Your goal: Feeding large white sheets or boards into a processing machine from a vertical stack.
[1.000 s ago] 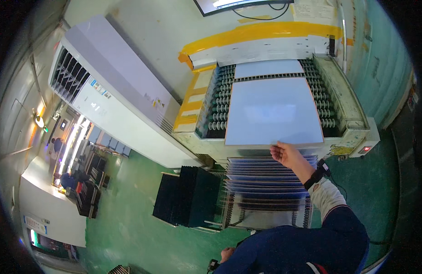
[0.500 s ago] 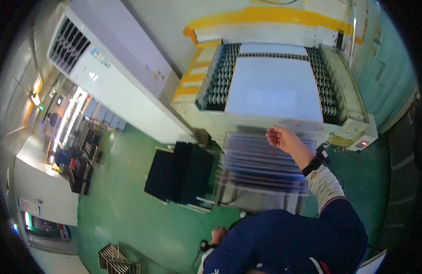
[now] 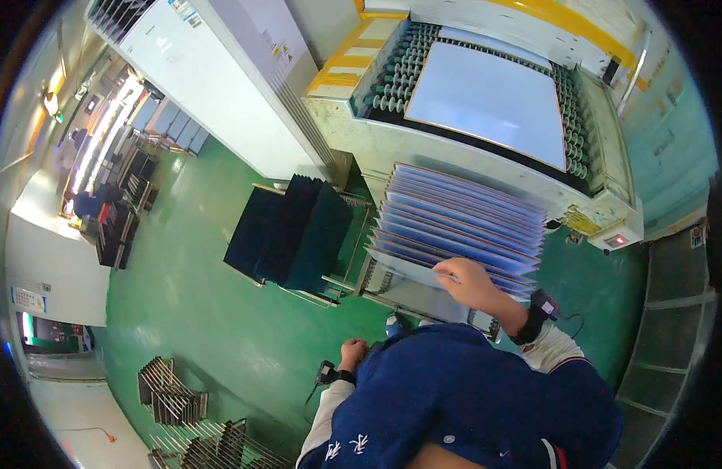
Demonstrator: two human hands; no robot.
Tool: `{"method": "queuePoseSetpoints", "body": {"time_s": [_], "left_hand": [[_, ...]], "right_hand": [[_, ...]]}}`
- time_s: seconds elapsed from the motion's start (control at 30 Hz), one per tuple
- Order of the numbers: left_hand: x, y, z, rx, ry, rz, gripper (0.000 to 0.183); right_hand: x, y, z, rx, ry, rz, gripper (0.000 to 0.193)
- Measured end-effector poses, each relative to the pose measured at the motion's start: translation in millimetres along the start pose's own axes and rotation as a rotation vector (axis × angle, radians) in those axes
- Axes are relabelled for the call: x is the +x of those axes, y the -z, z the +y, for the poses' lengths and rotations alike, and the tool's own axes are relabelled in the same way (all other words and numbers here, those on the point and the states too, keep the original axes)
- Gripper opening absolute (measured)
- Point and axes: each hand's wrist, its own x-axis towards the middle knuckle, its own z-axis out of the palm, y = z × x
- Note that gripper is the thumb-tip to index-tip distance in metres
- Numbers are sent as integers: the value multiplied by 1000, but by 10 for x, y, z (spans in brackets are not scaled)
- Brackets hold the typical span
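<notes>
My right hand is at the near end of a rack, its thumb and fingers pinching the top edge of the front panel. That panel is thin, pale and flat, and leans in the rack. Behind it stand several similar bluish-white panels, upright in a row with gaps between them. The metal rack holding them stands just below the front of a roller machine. My left hand hangs low beside my body with its fingers curled, and nothing shows in it.
A white panel lies on the rollers of the machine, another behind it. Left of the rack stands a second rack of dark panels. A tall white cabinet rises behind. Slotted metal racks sit on the green floor.
My right hand has come down and back from the machine's front edge to the near end of the rack, and now pinches the front panel. My left hand stays low. The view has shifted.
</notes>
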Motion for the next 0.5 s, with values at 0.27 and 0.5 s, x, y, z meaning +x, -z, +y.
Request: {"method": "queuePoseSetpoints", "body": {"time_s": [0.27,0.5], "left_hand": [[-135,74,30,-29,22,5,12],[-94,134,-150,29,33,-4,12]], "right_hand": [[-105,-199,-58,-223,126,76,24],[-82,-331,-146,-196,50,103,25]]}}
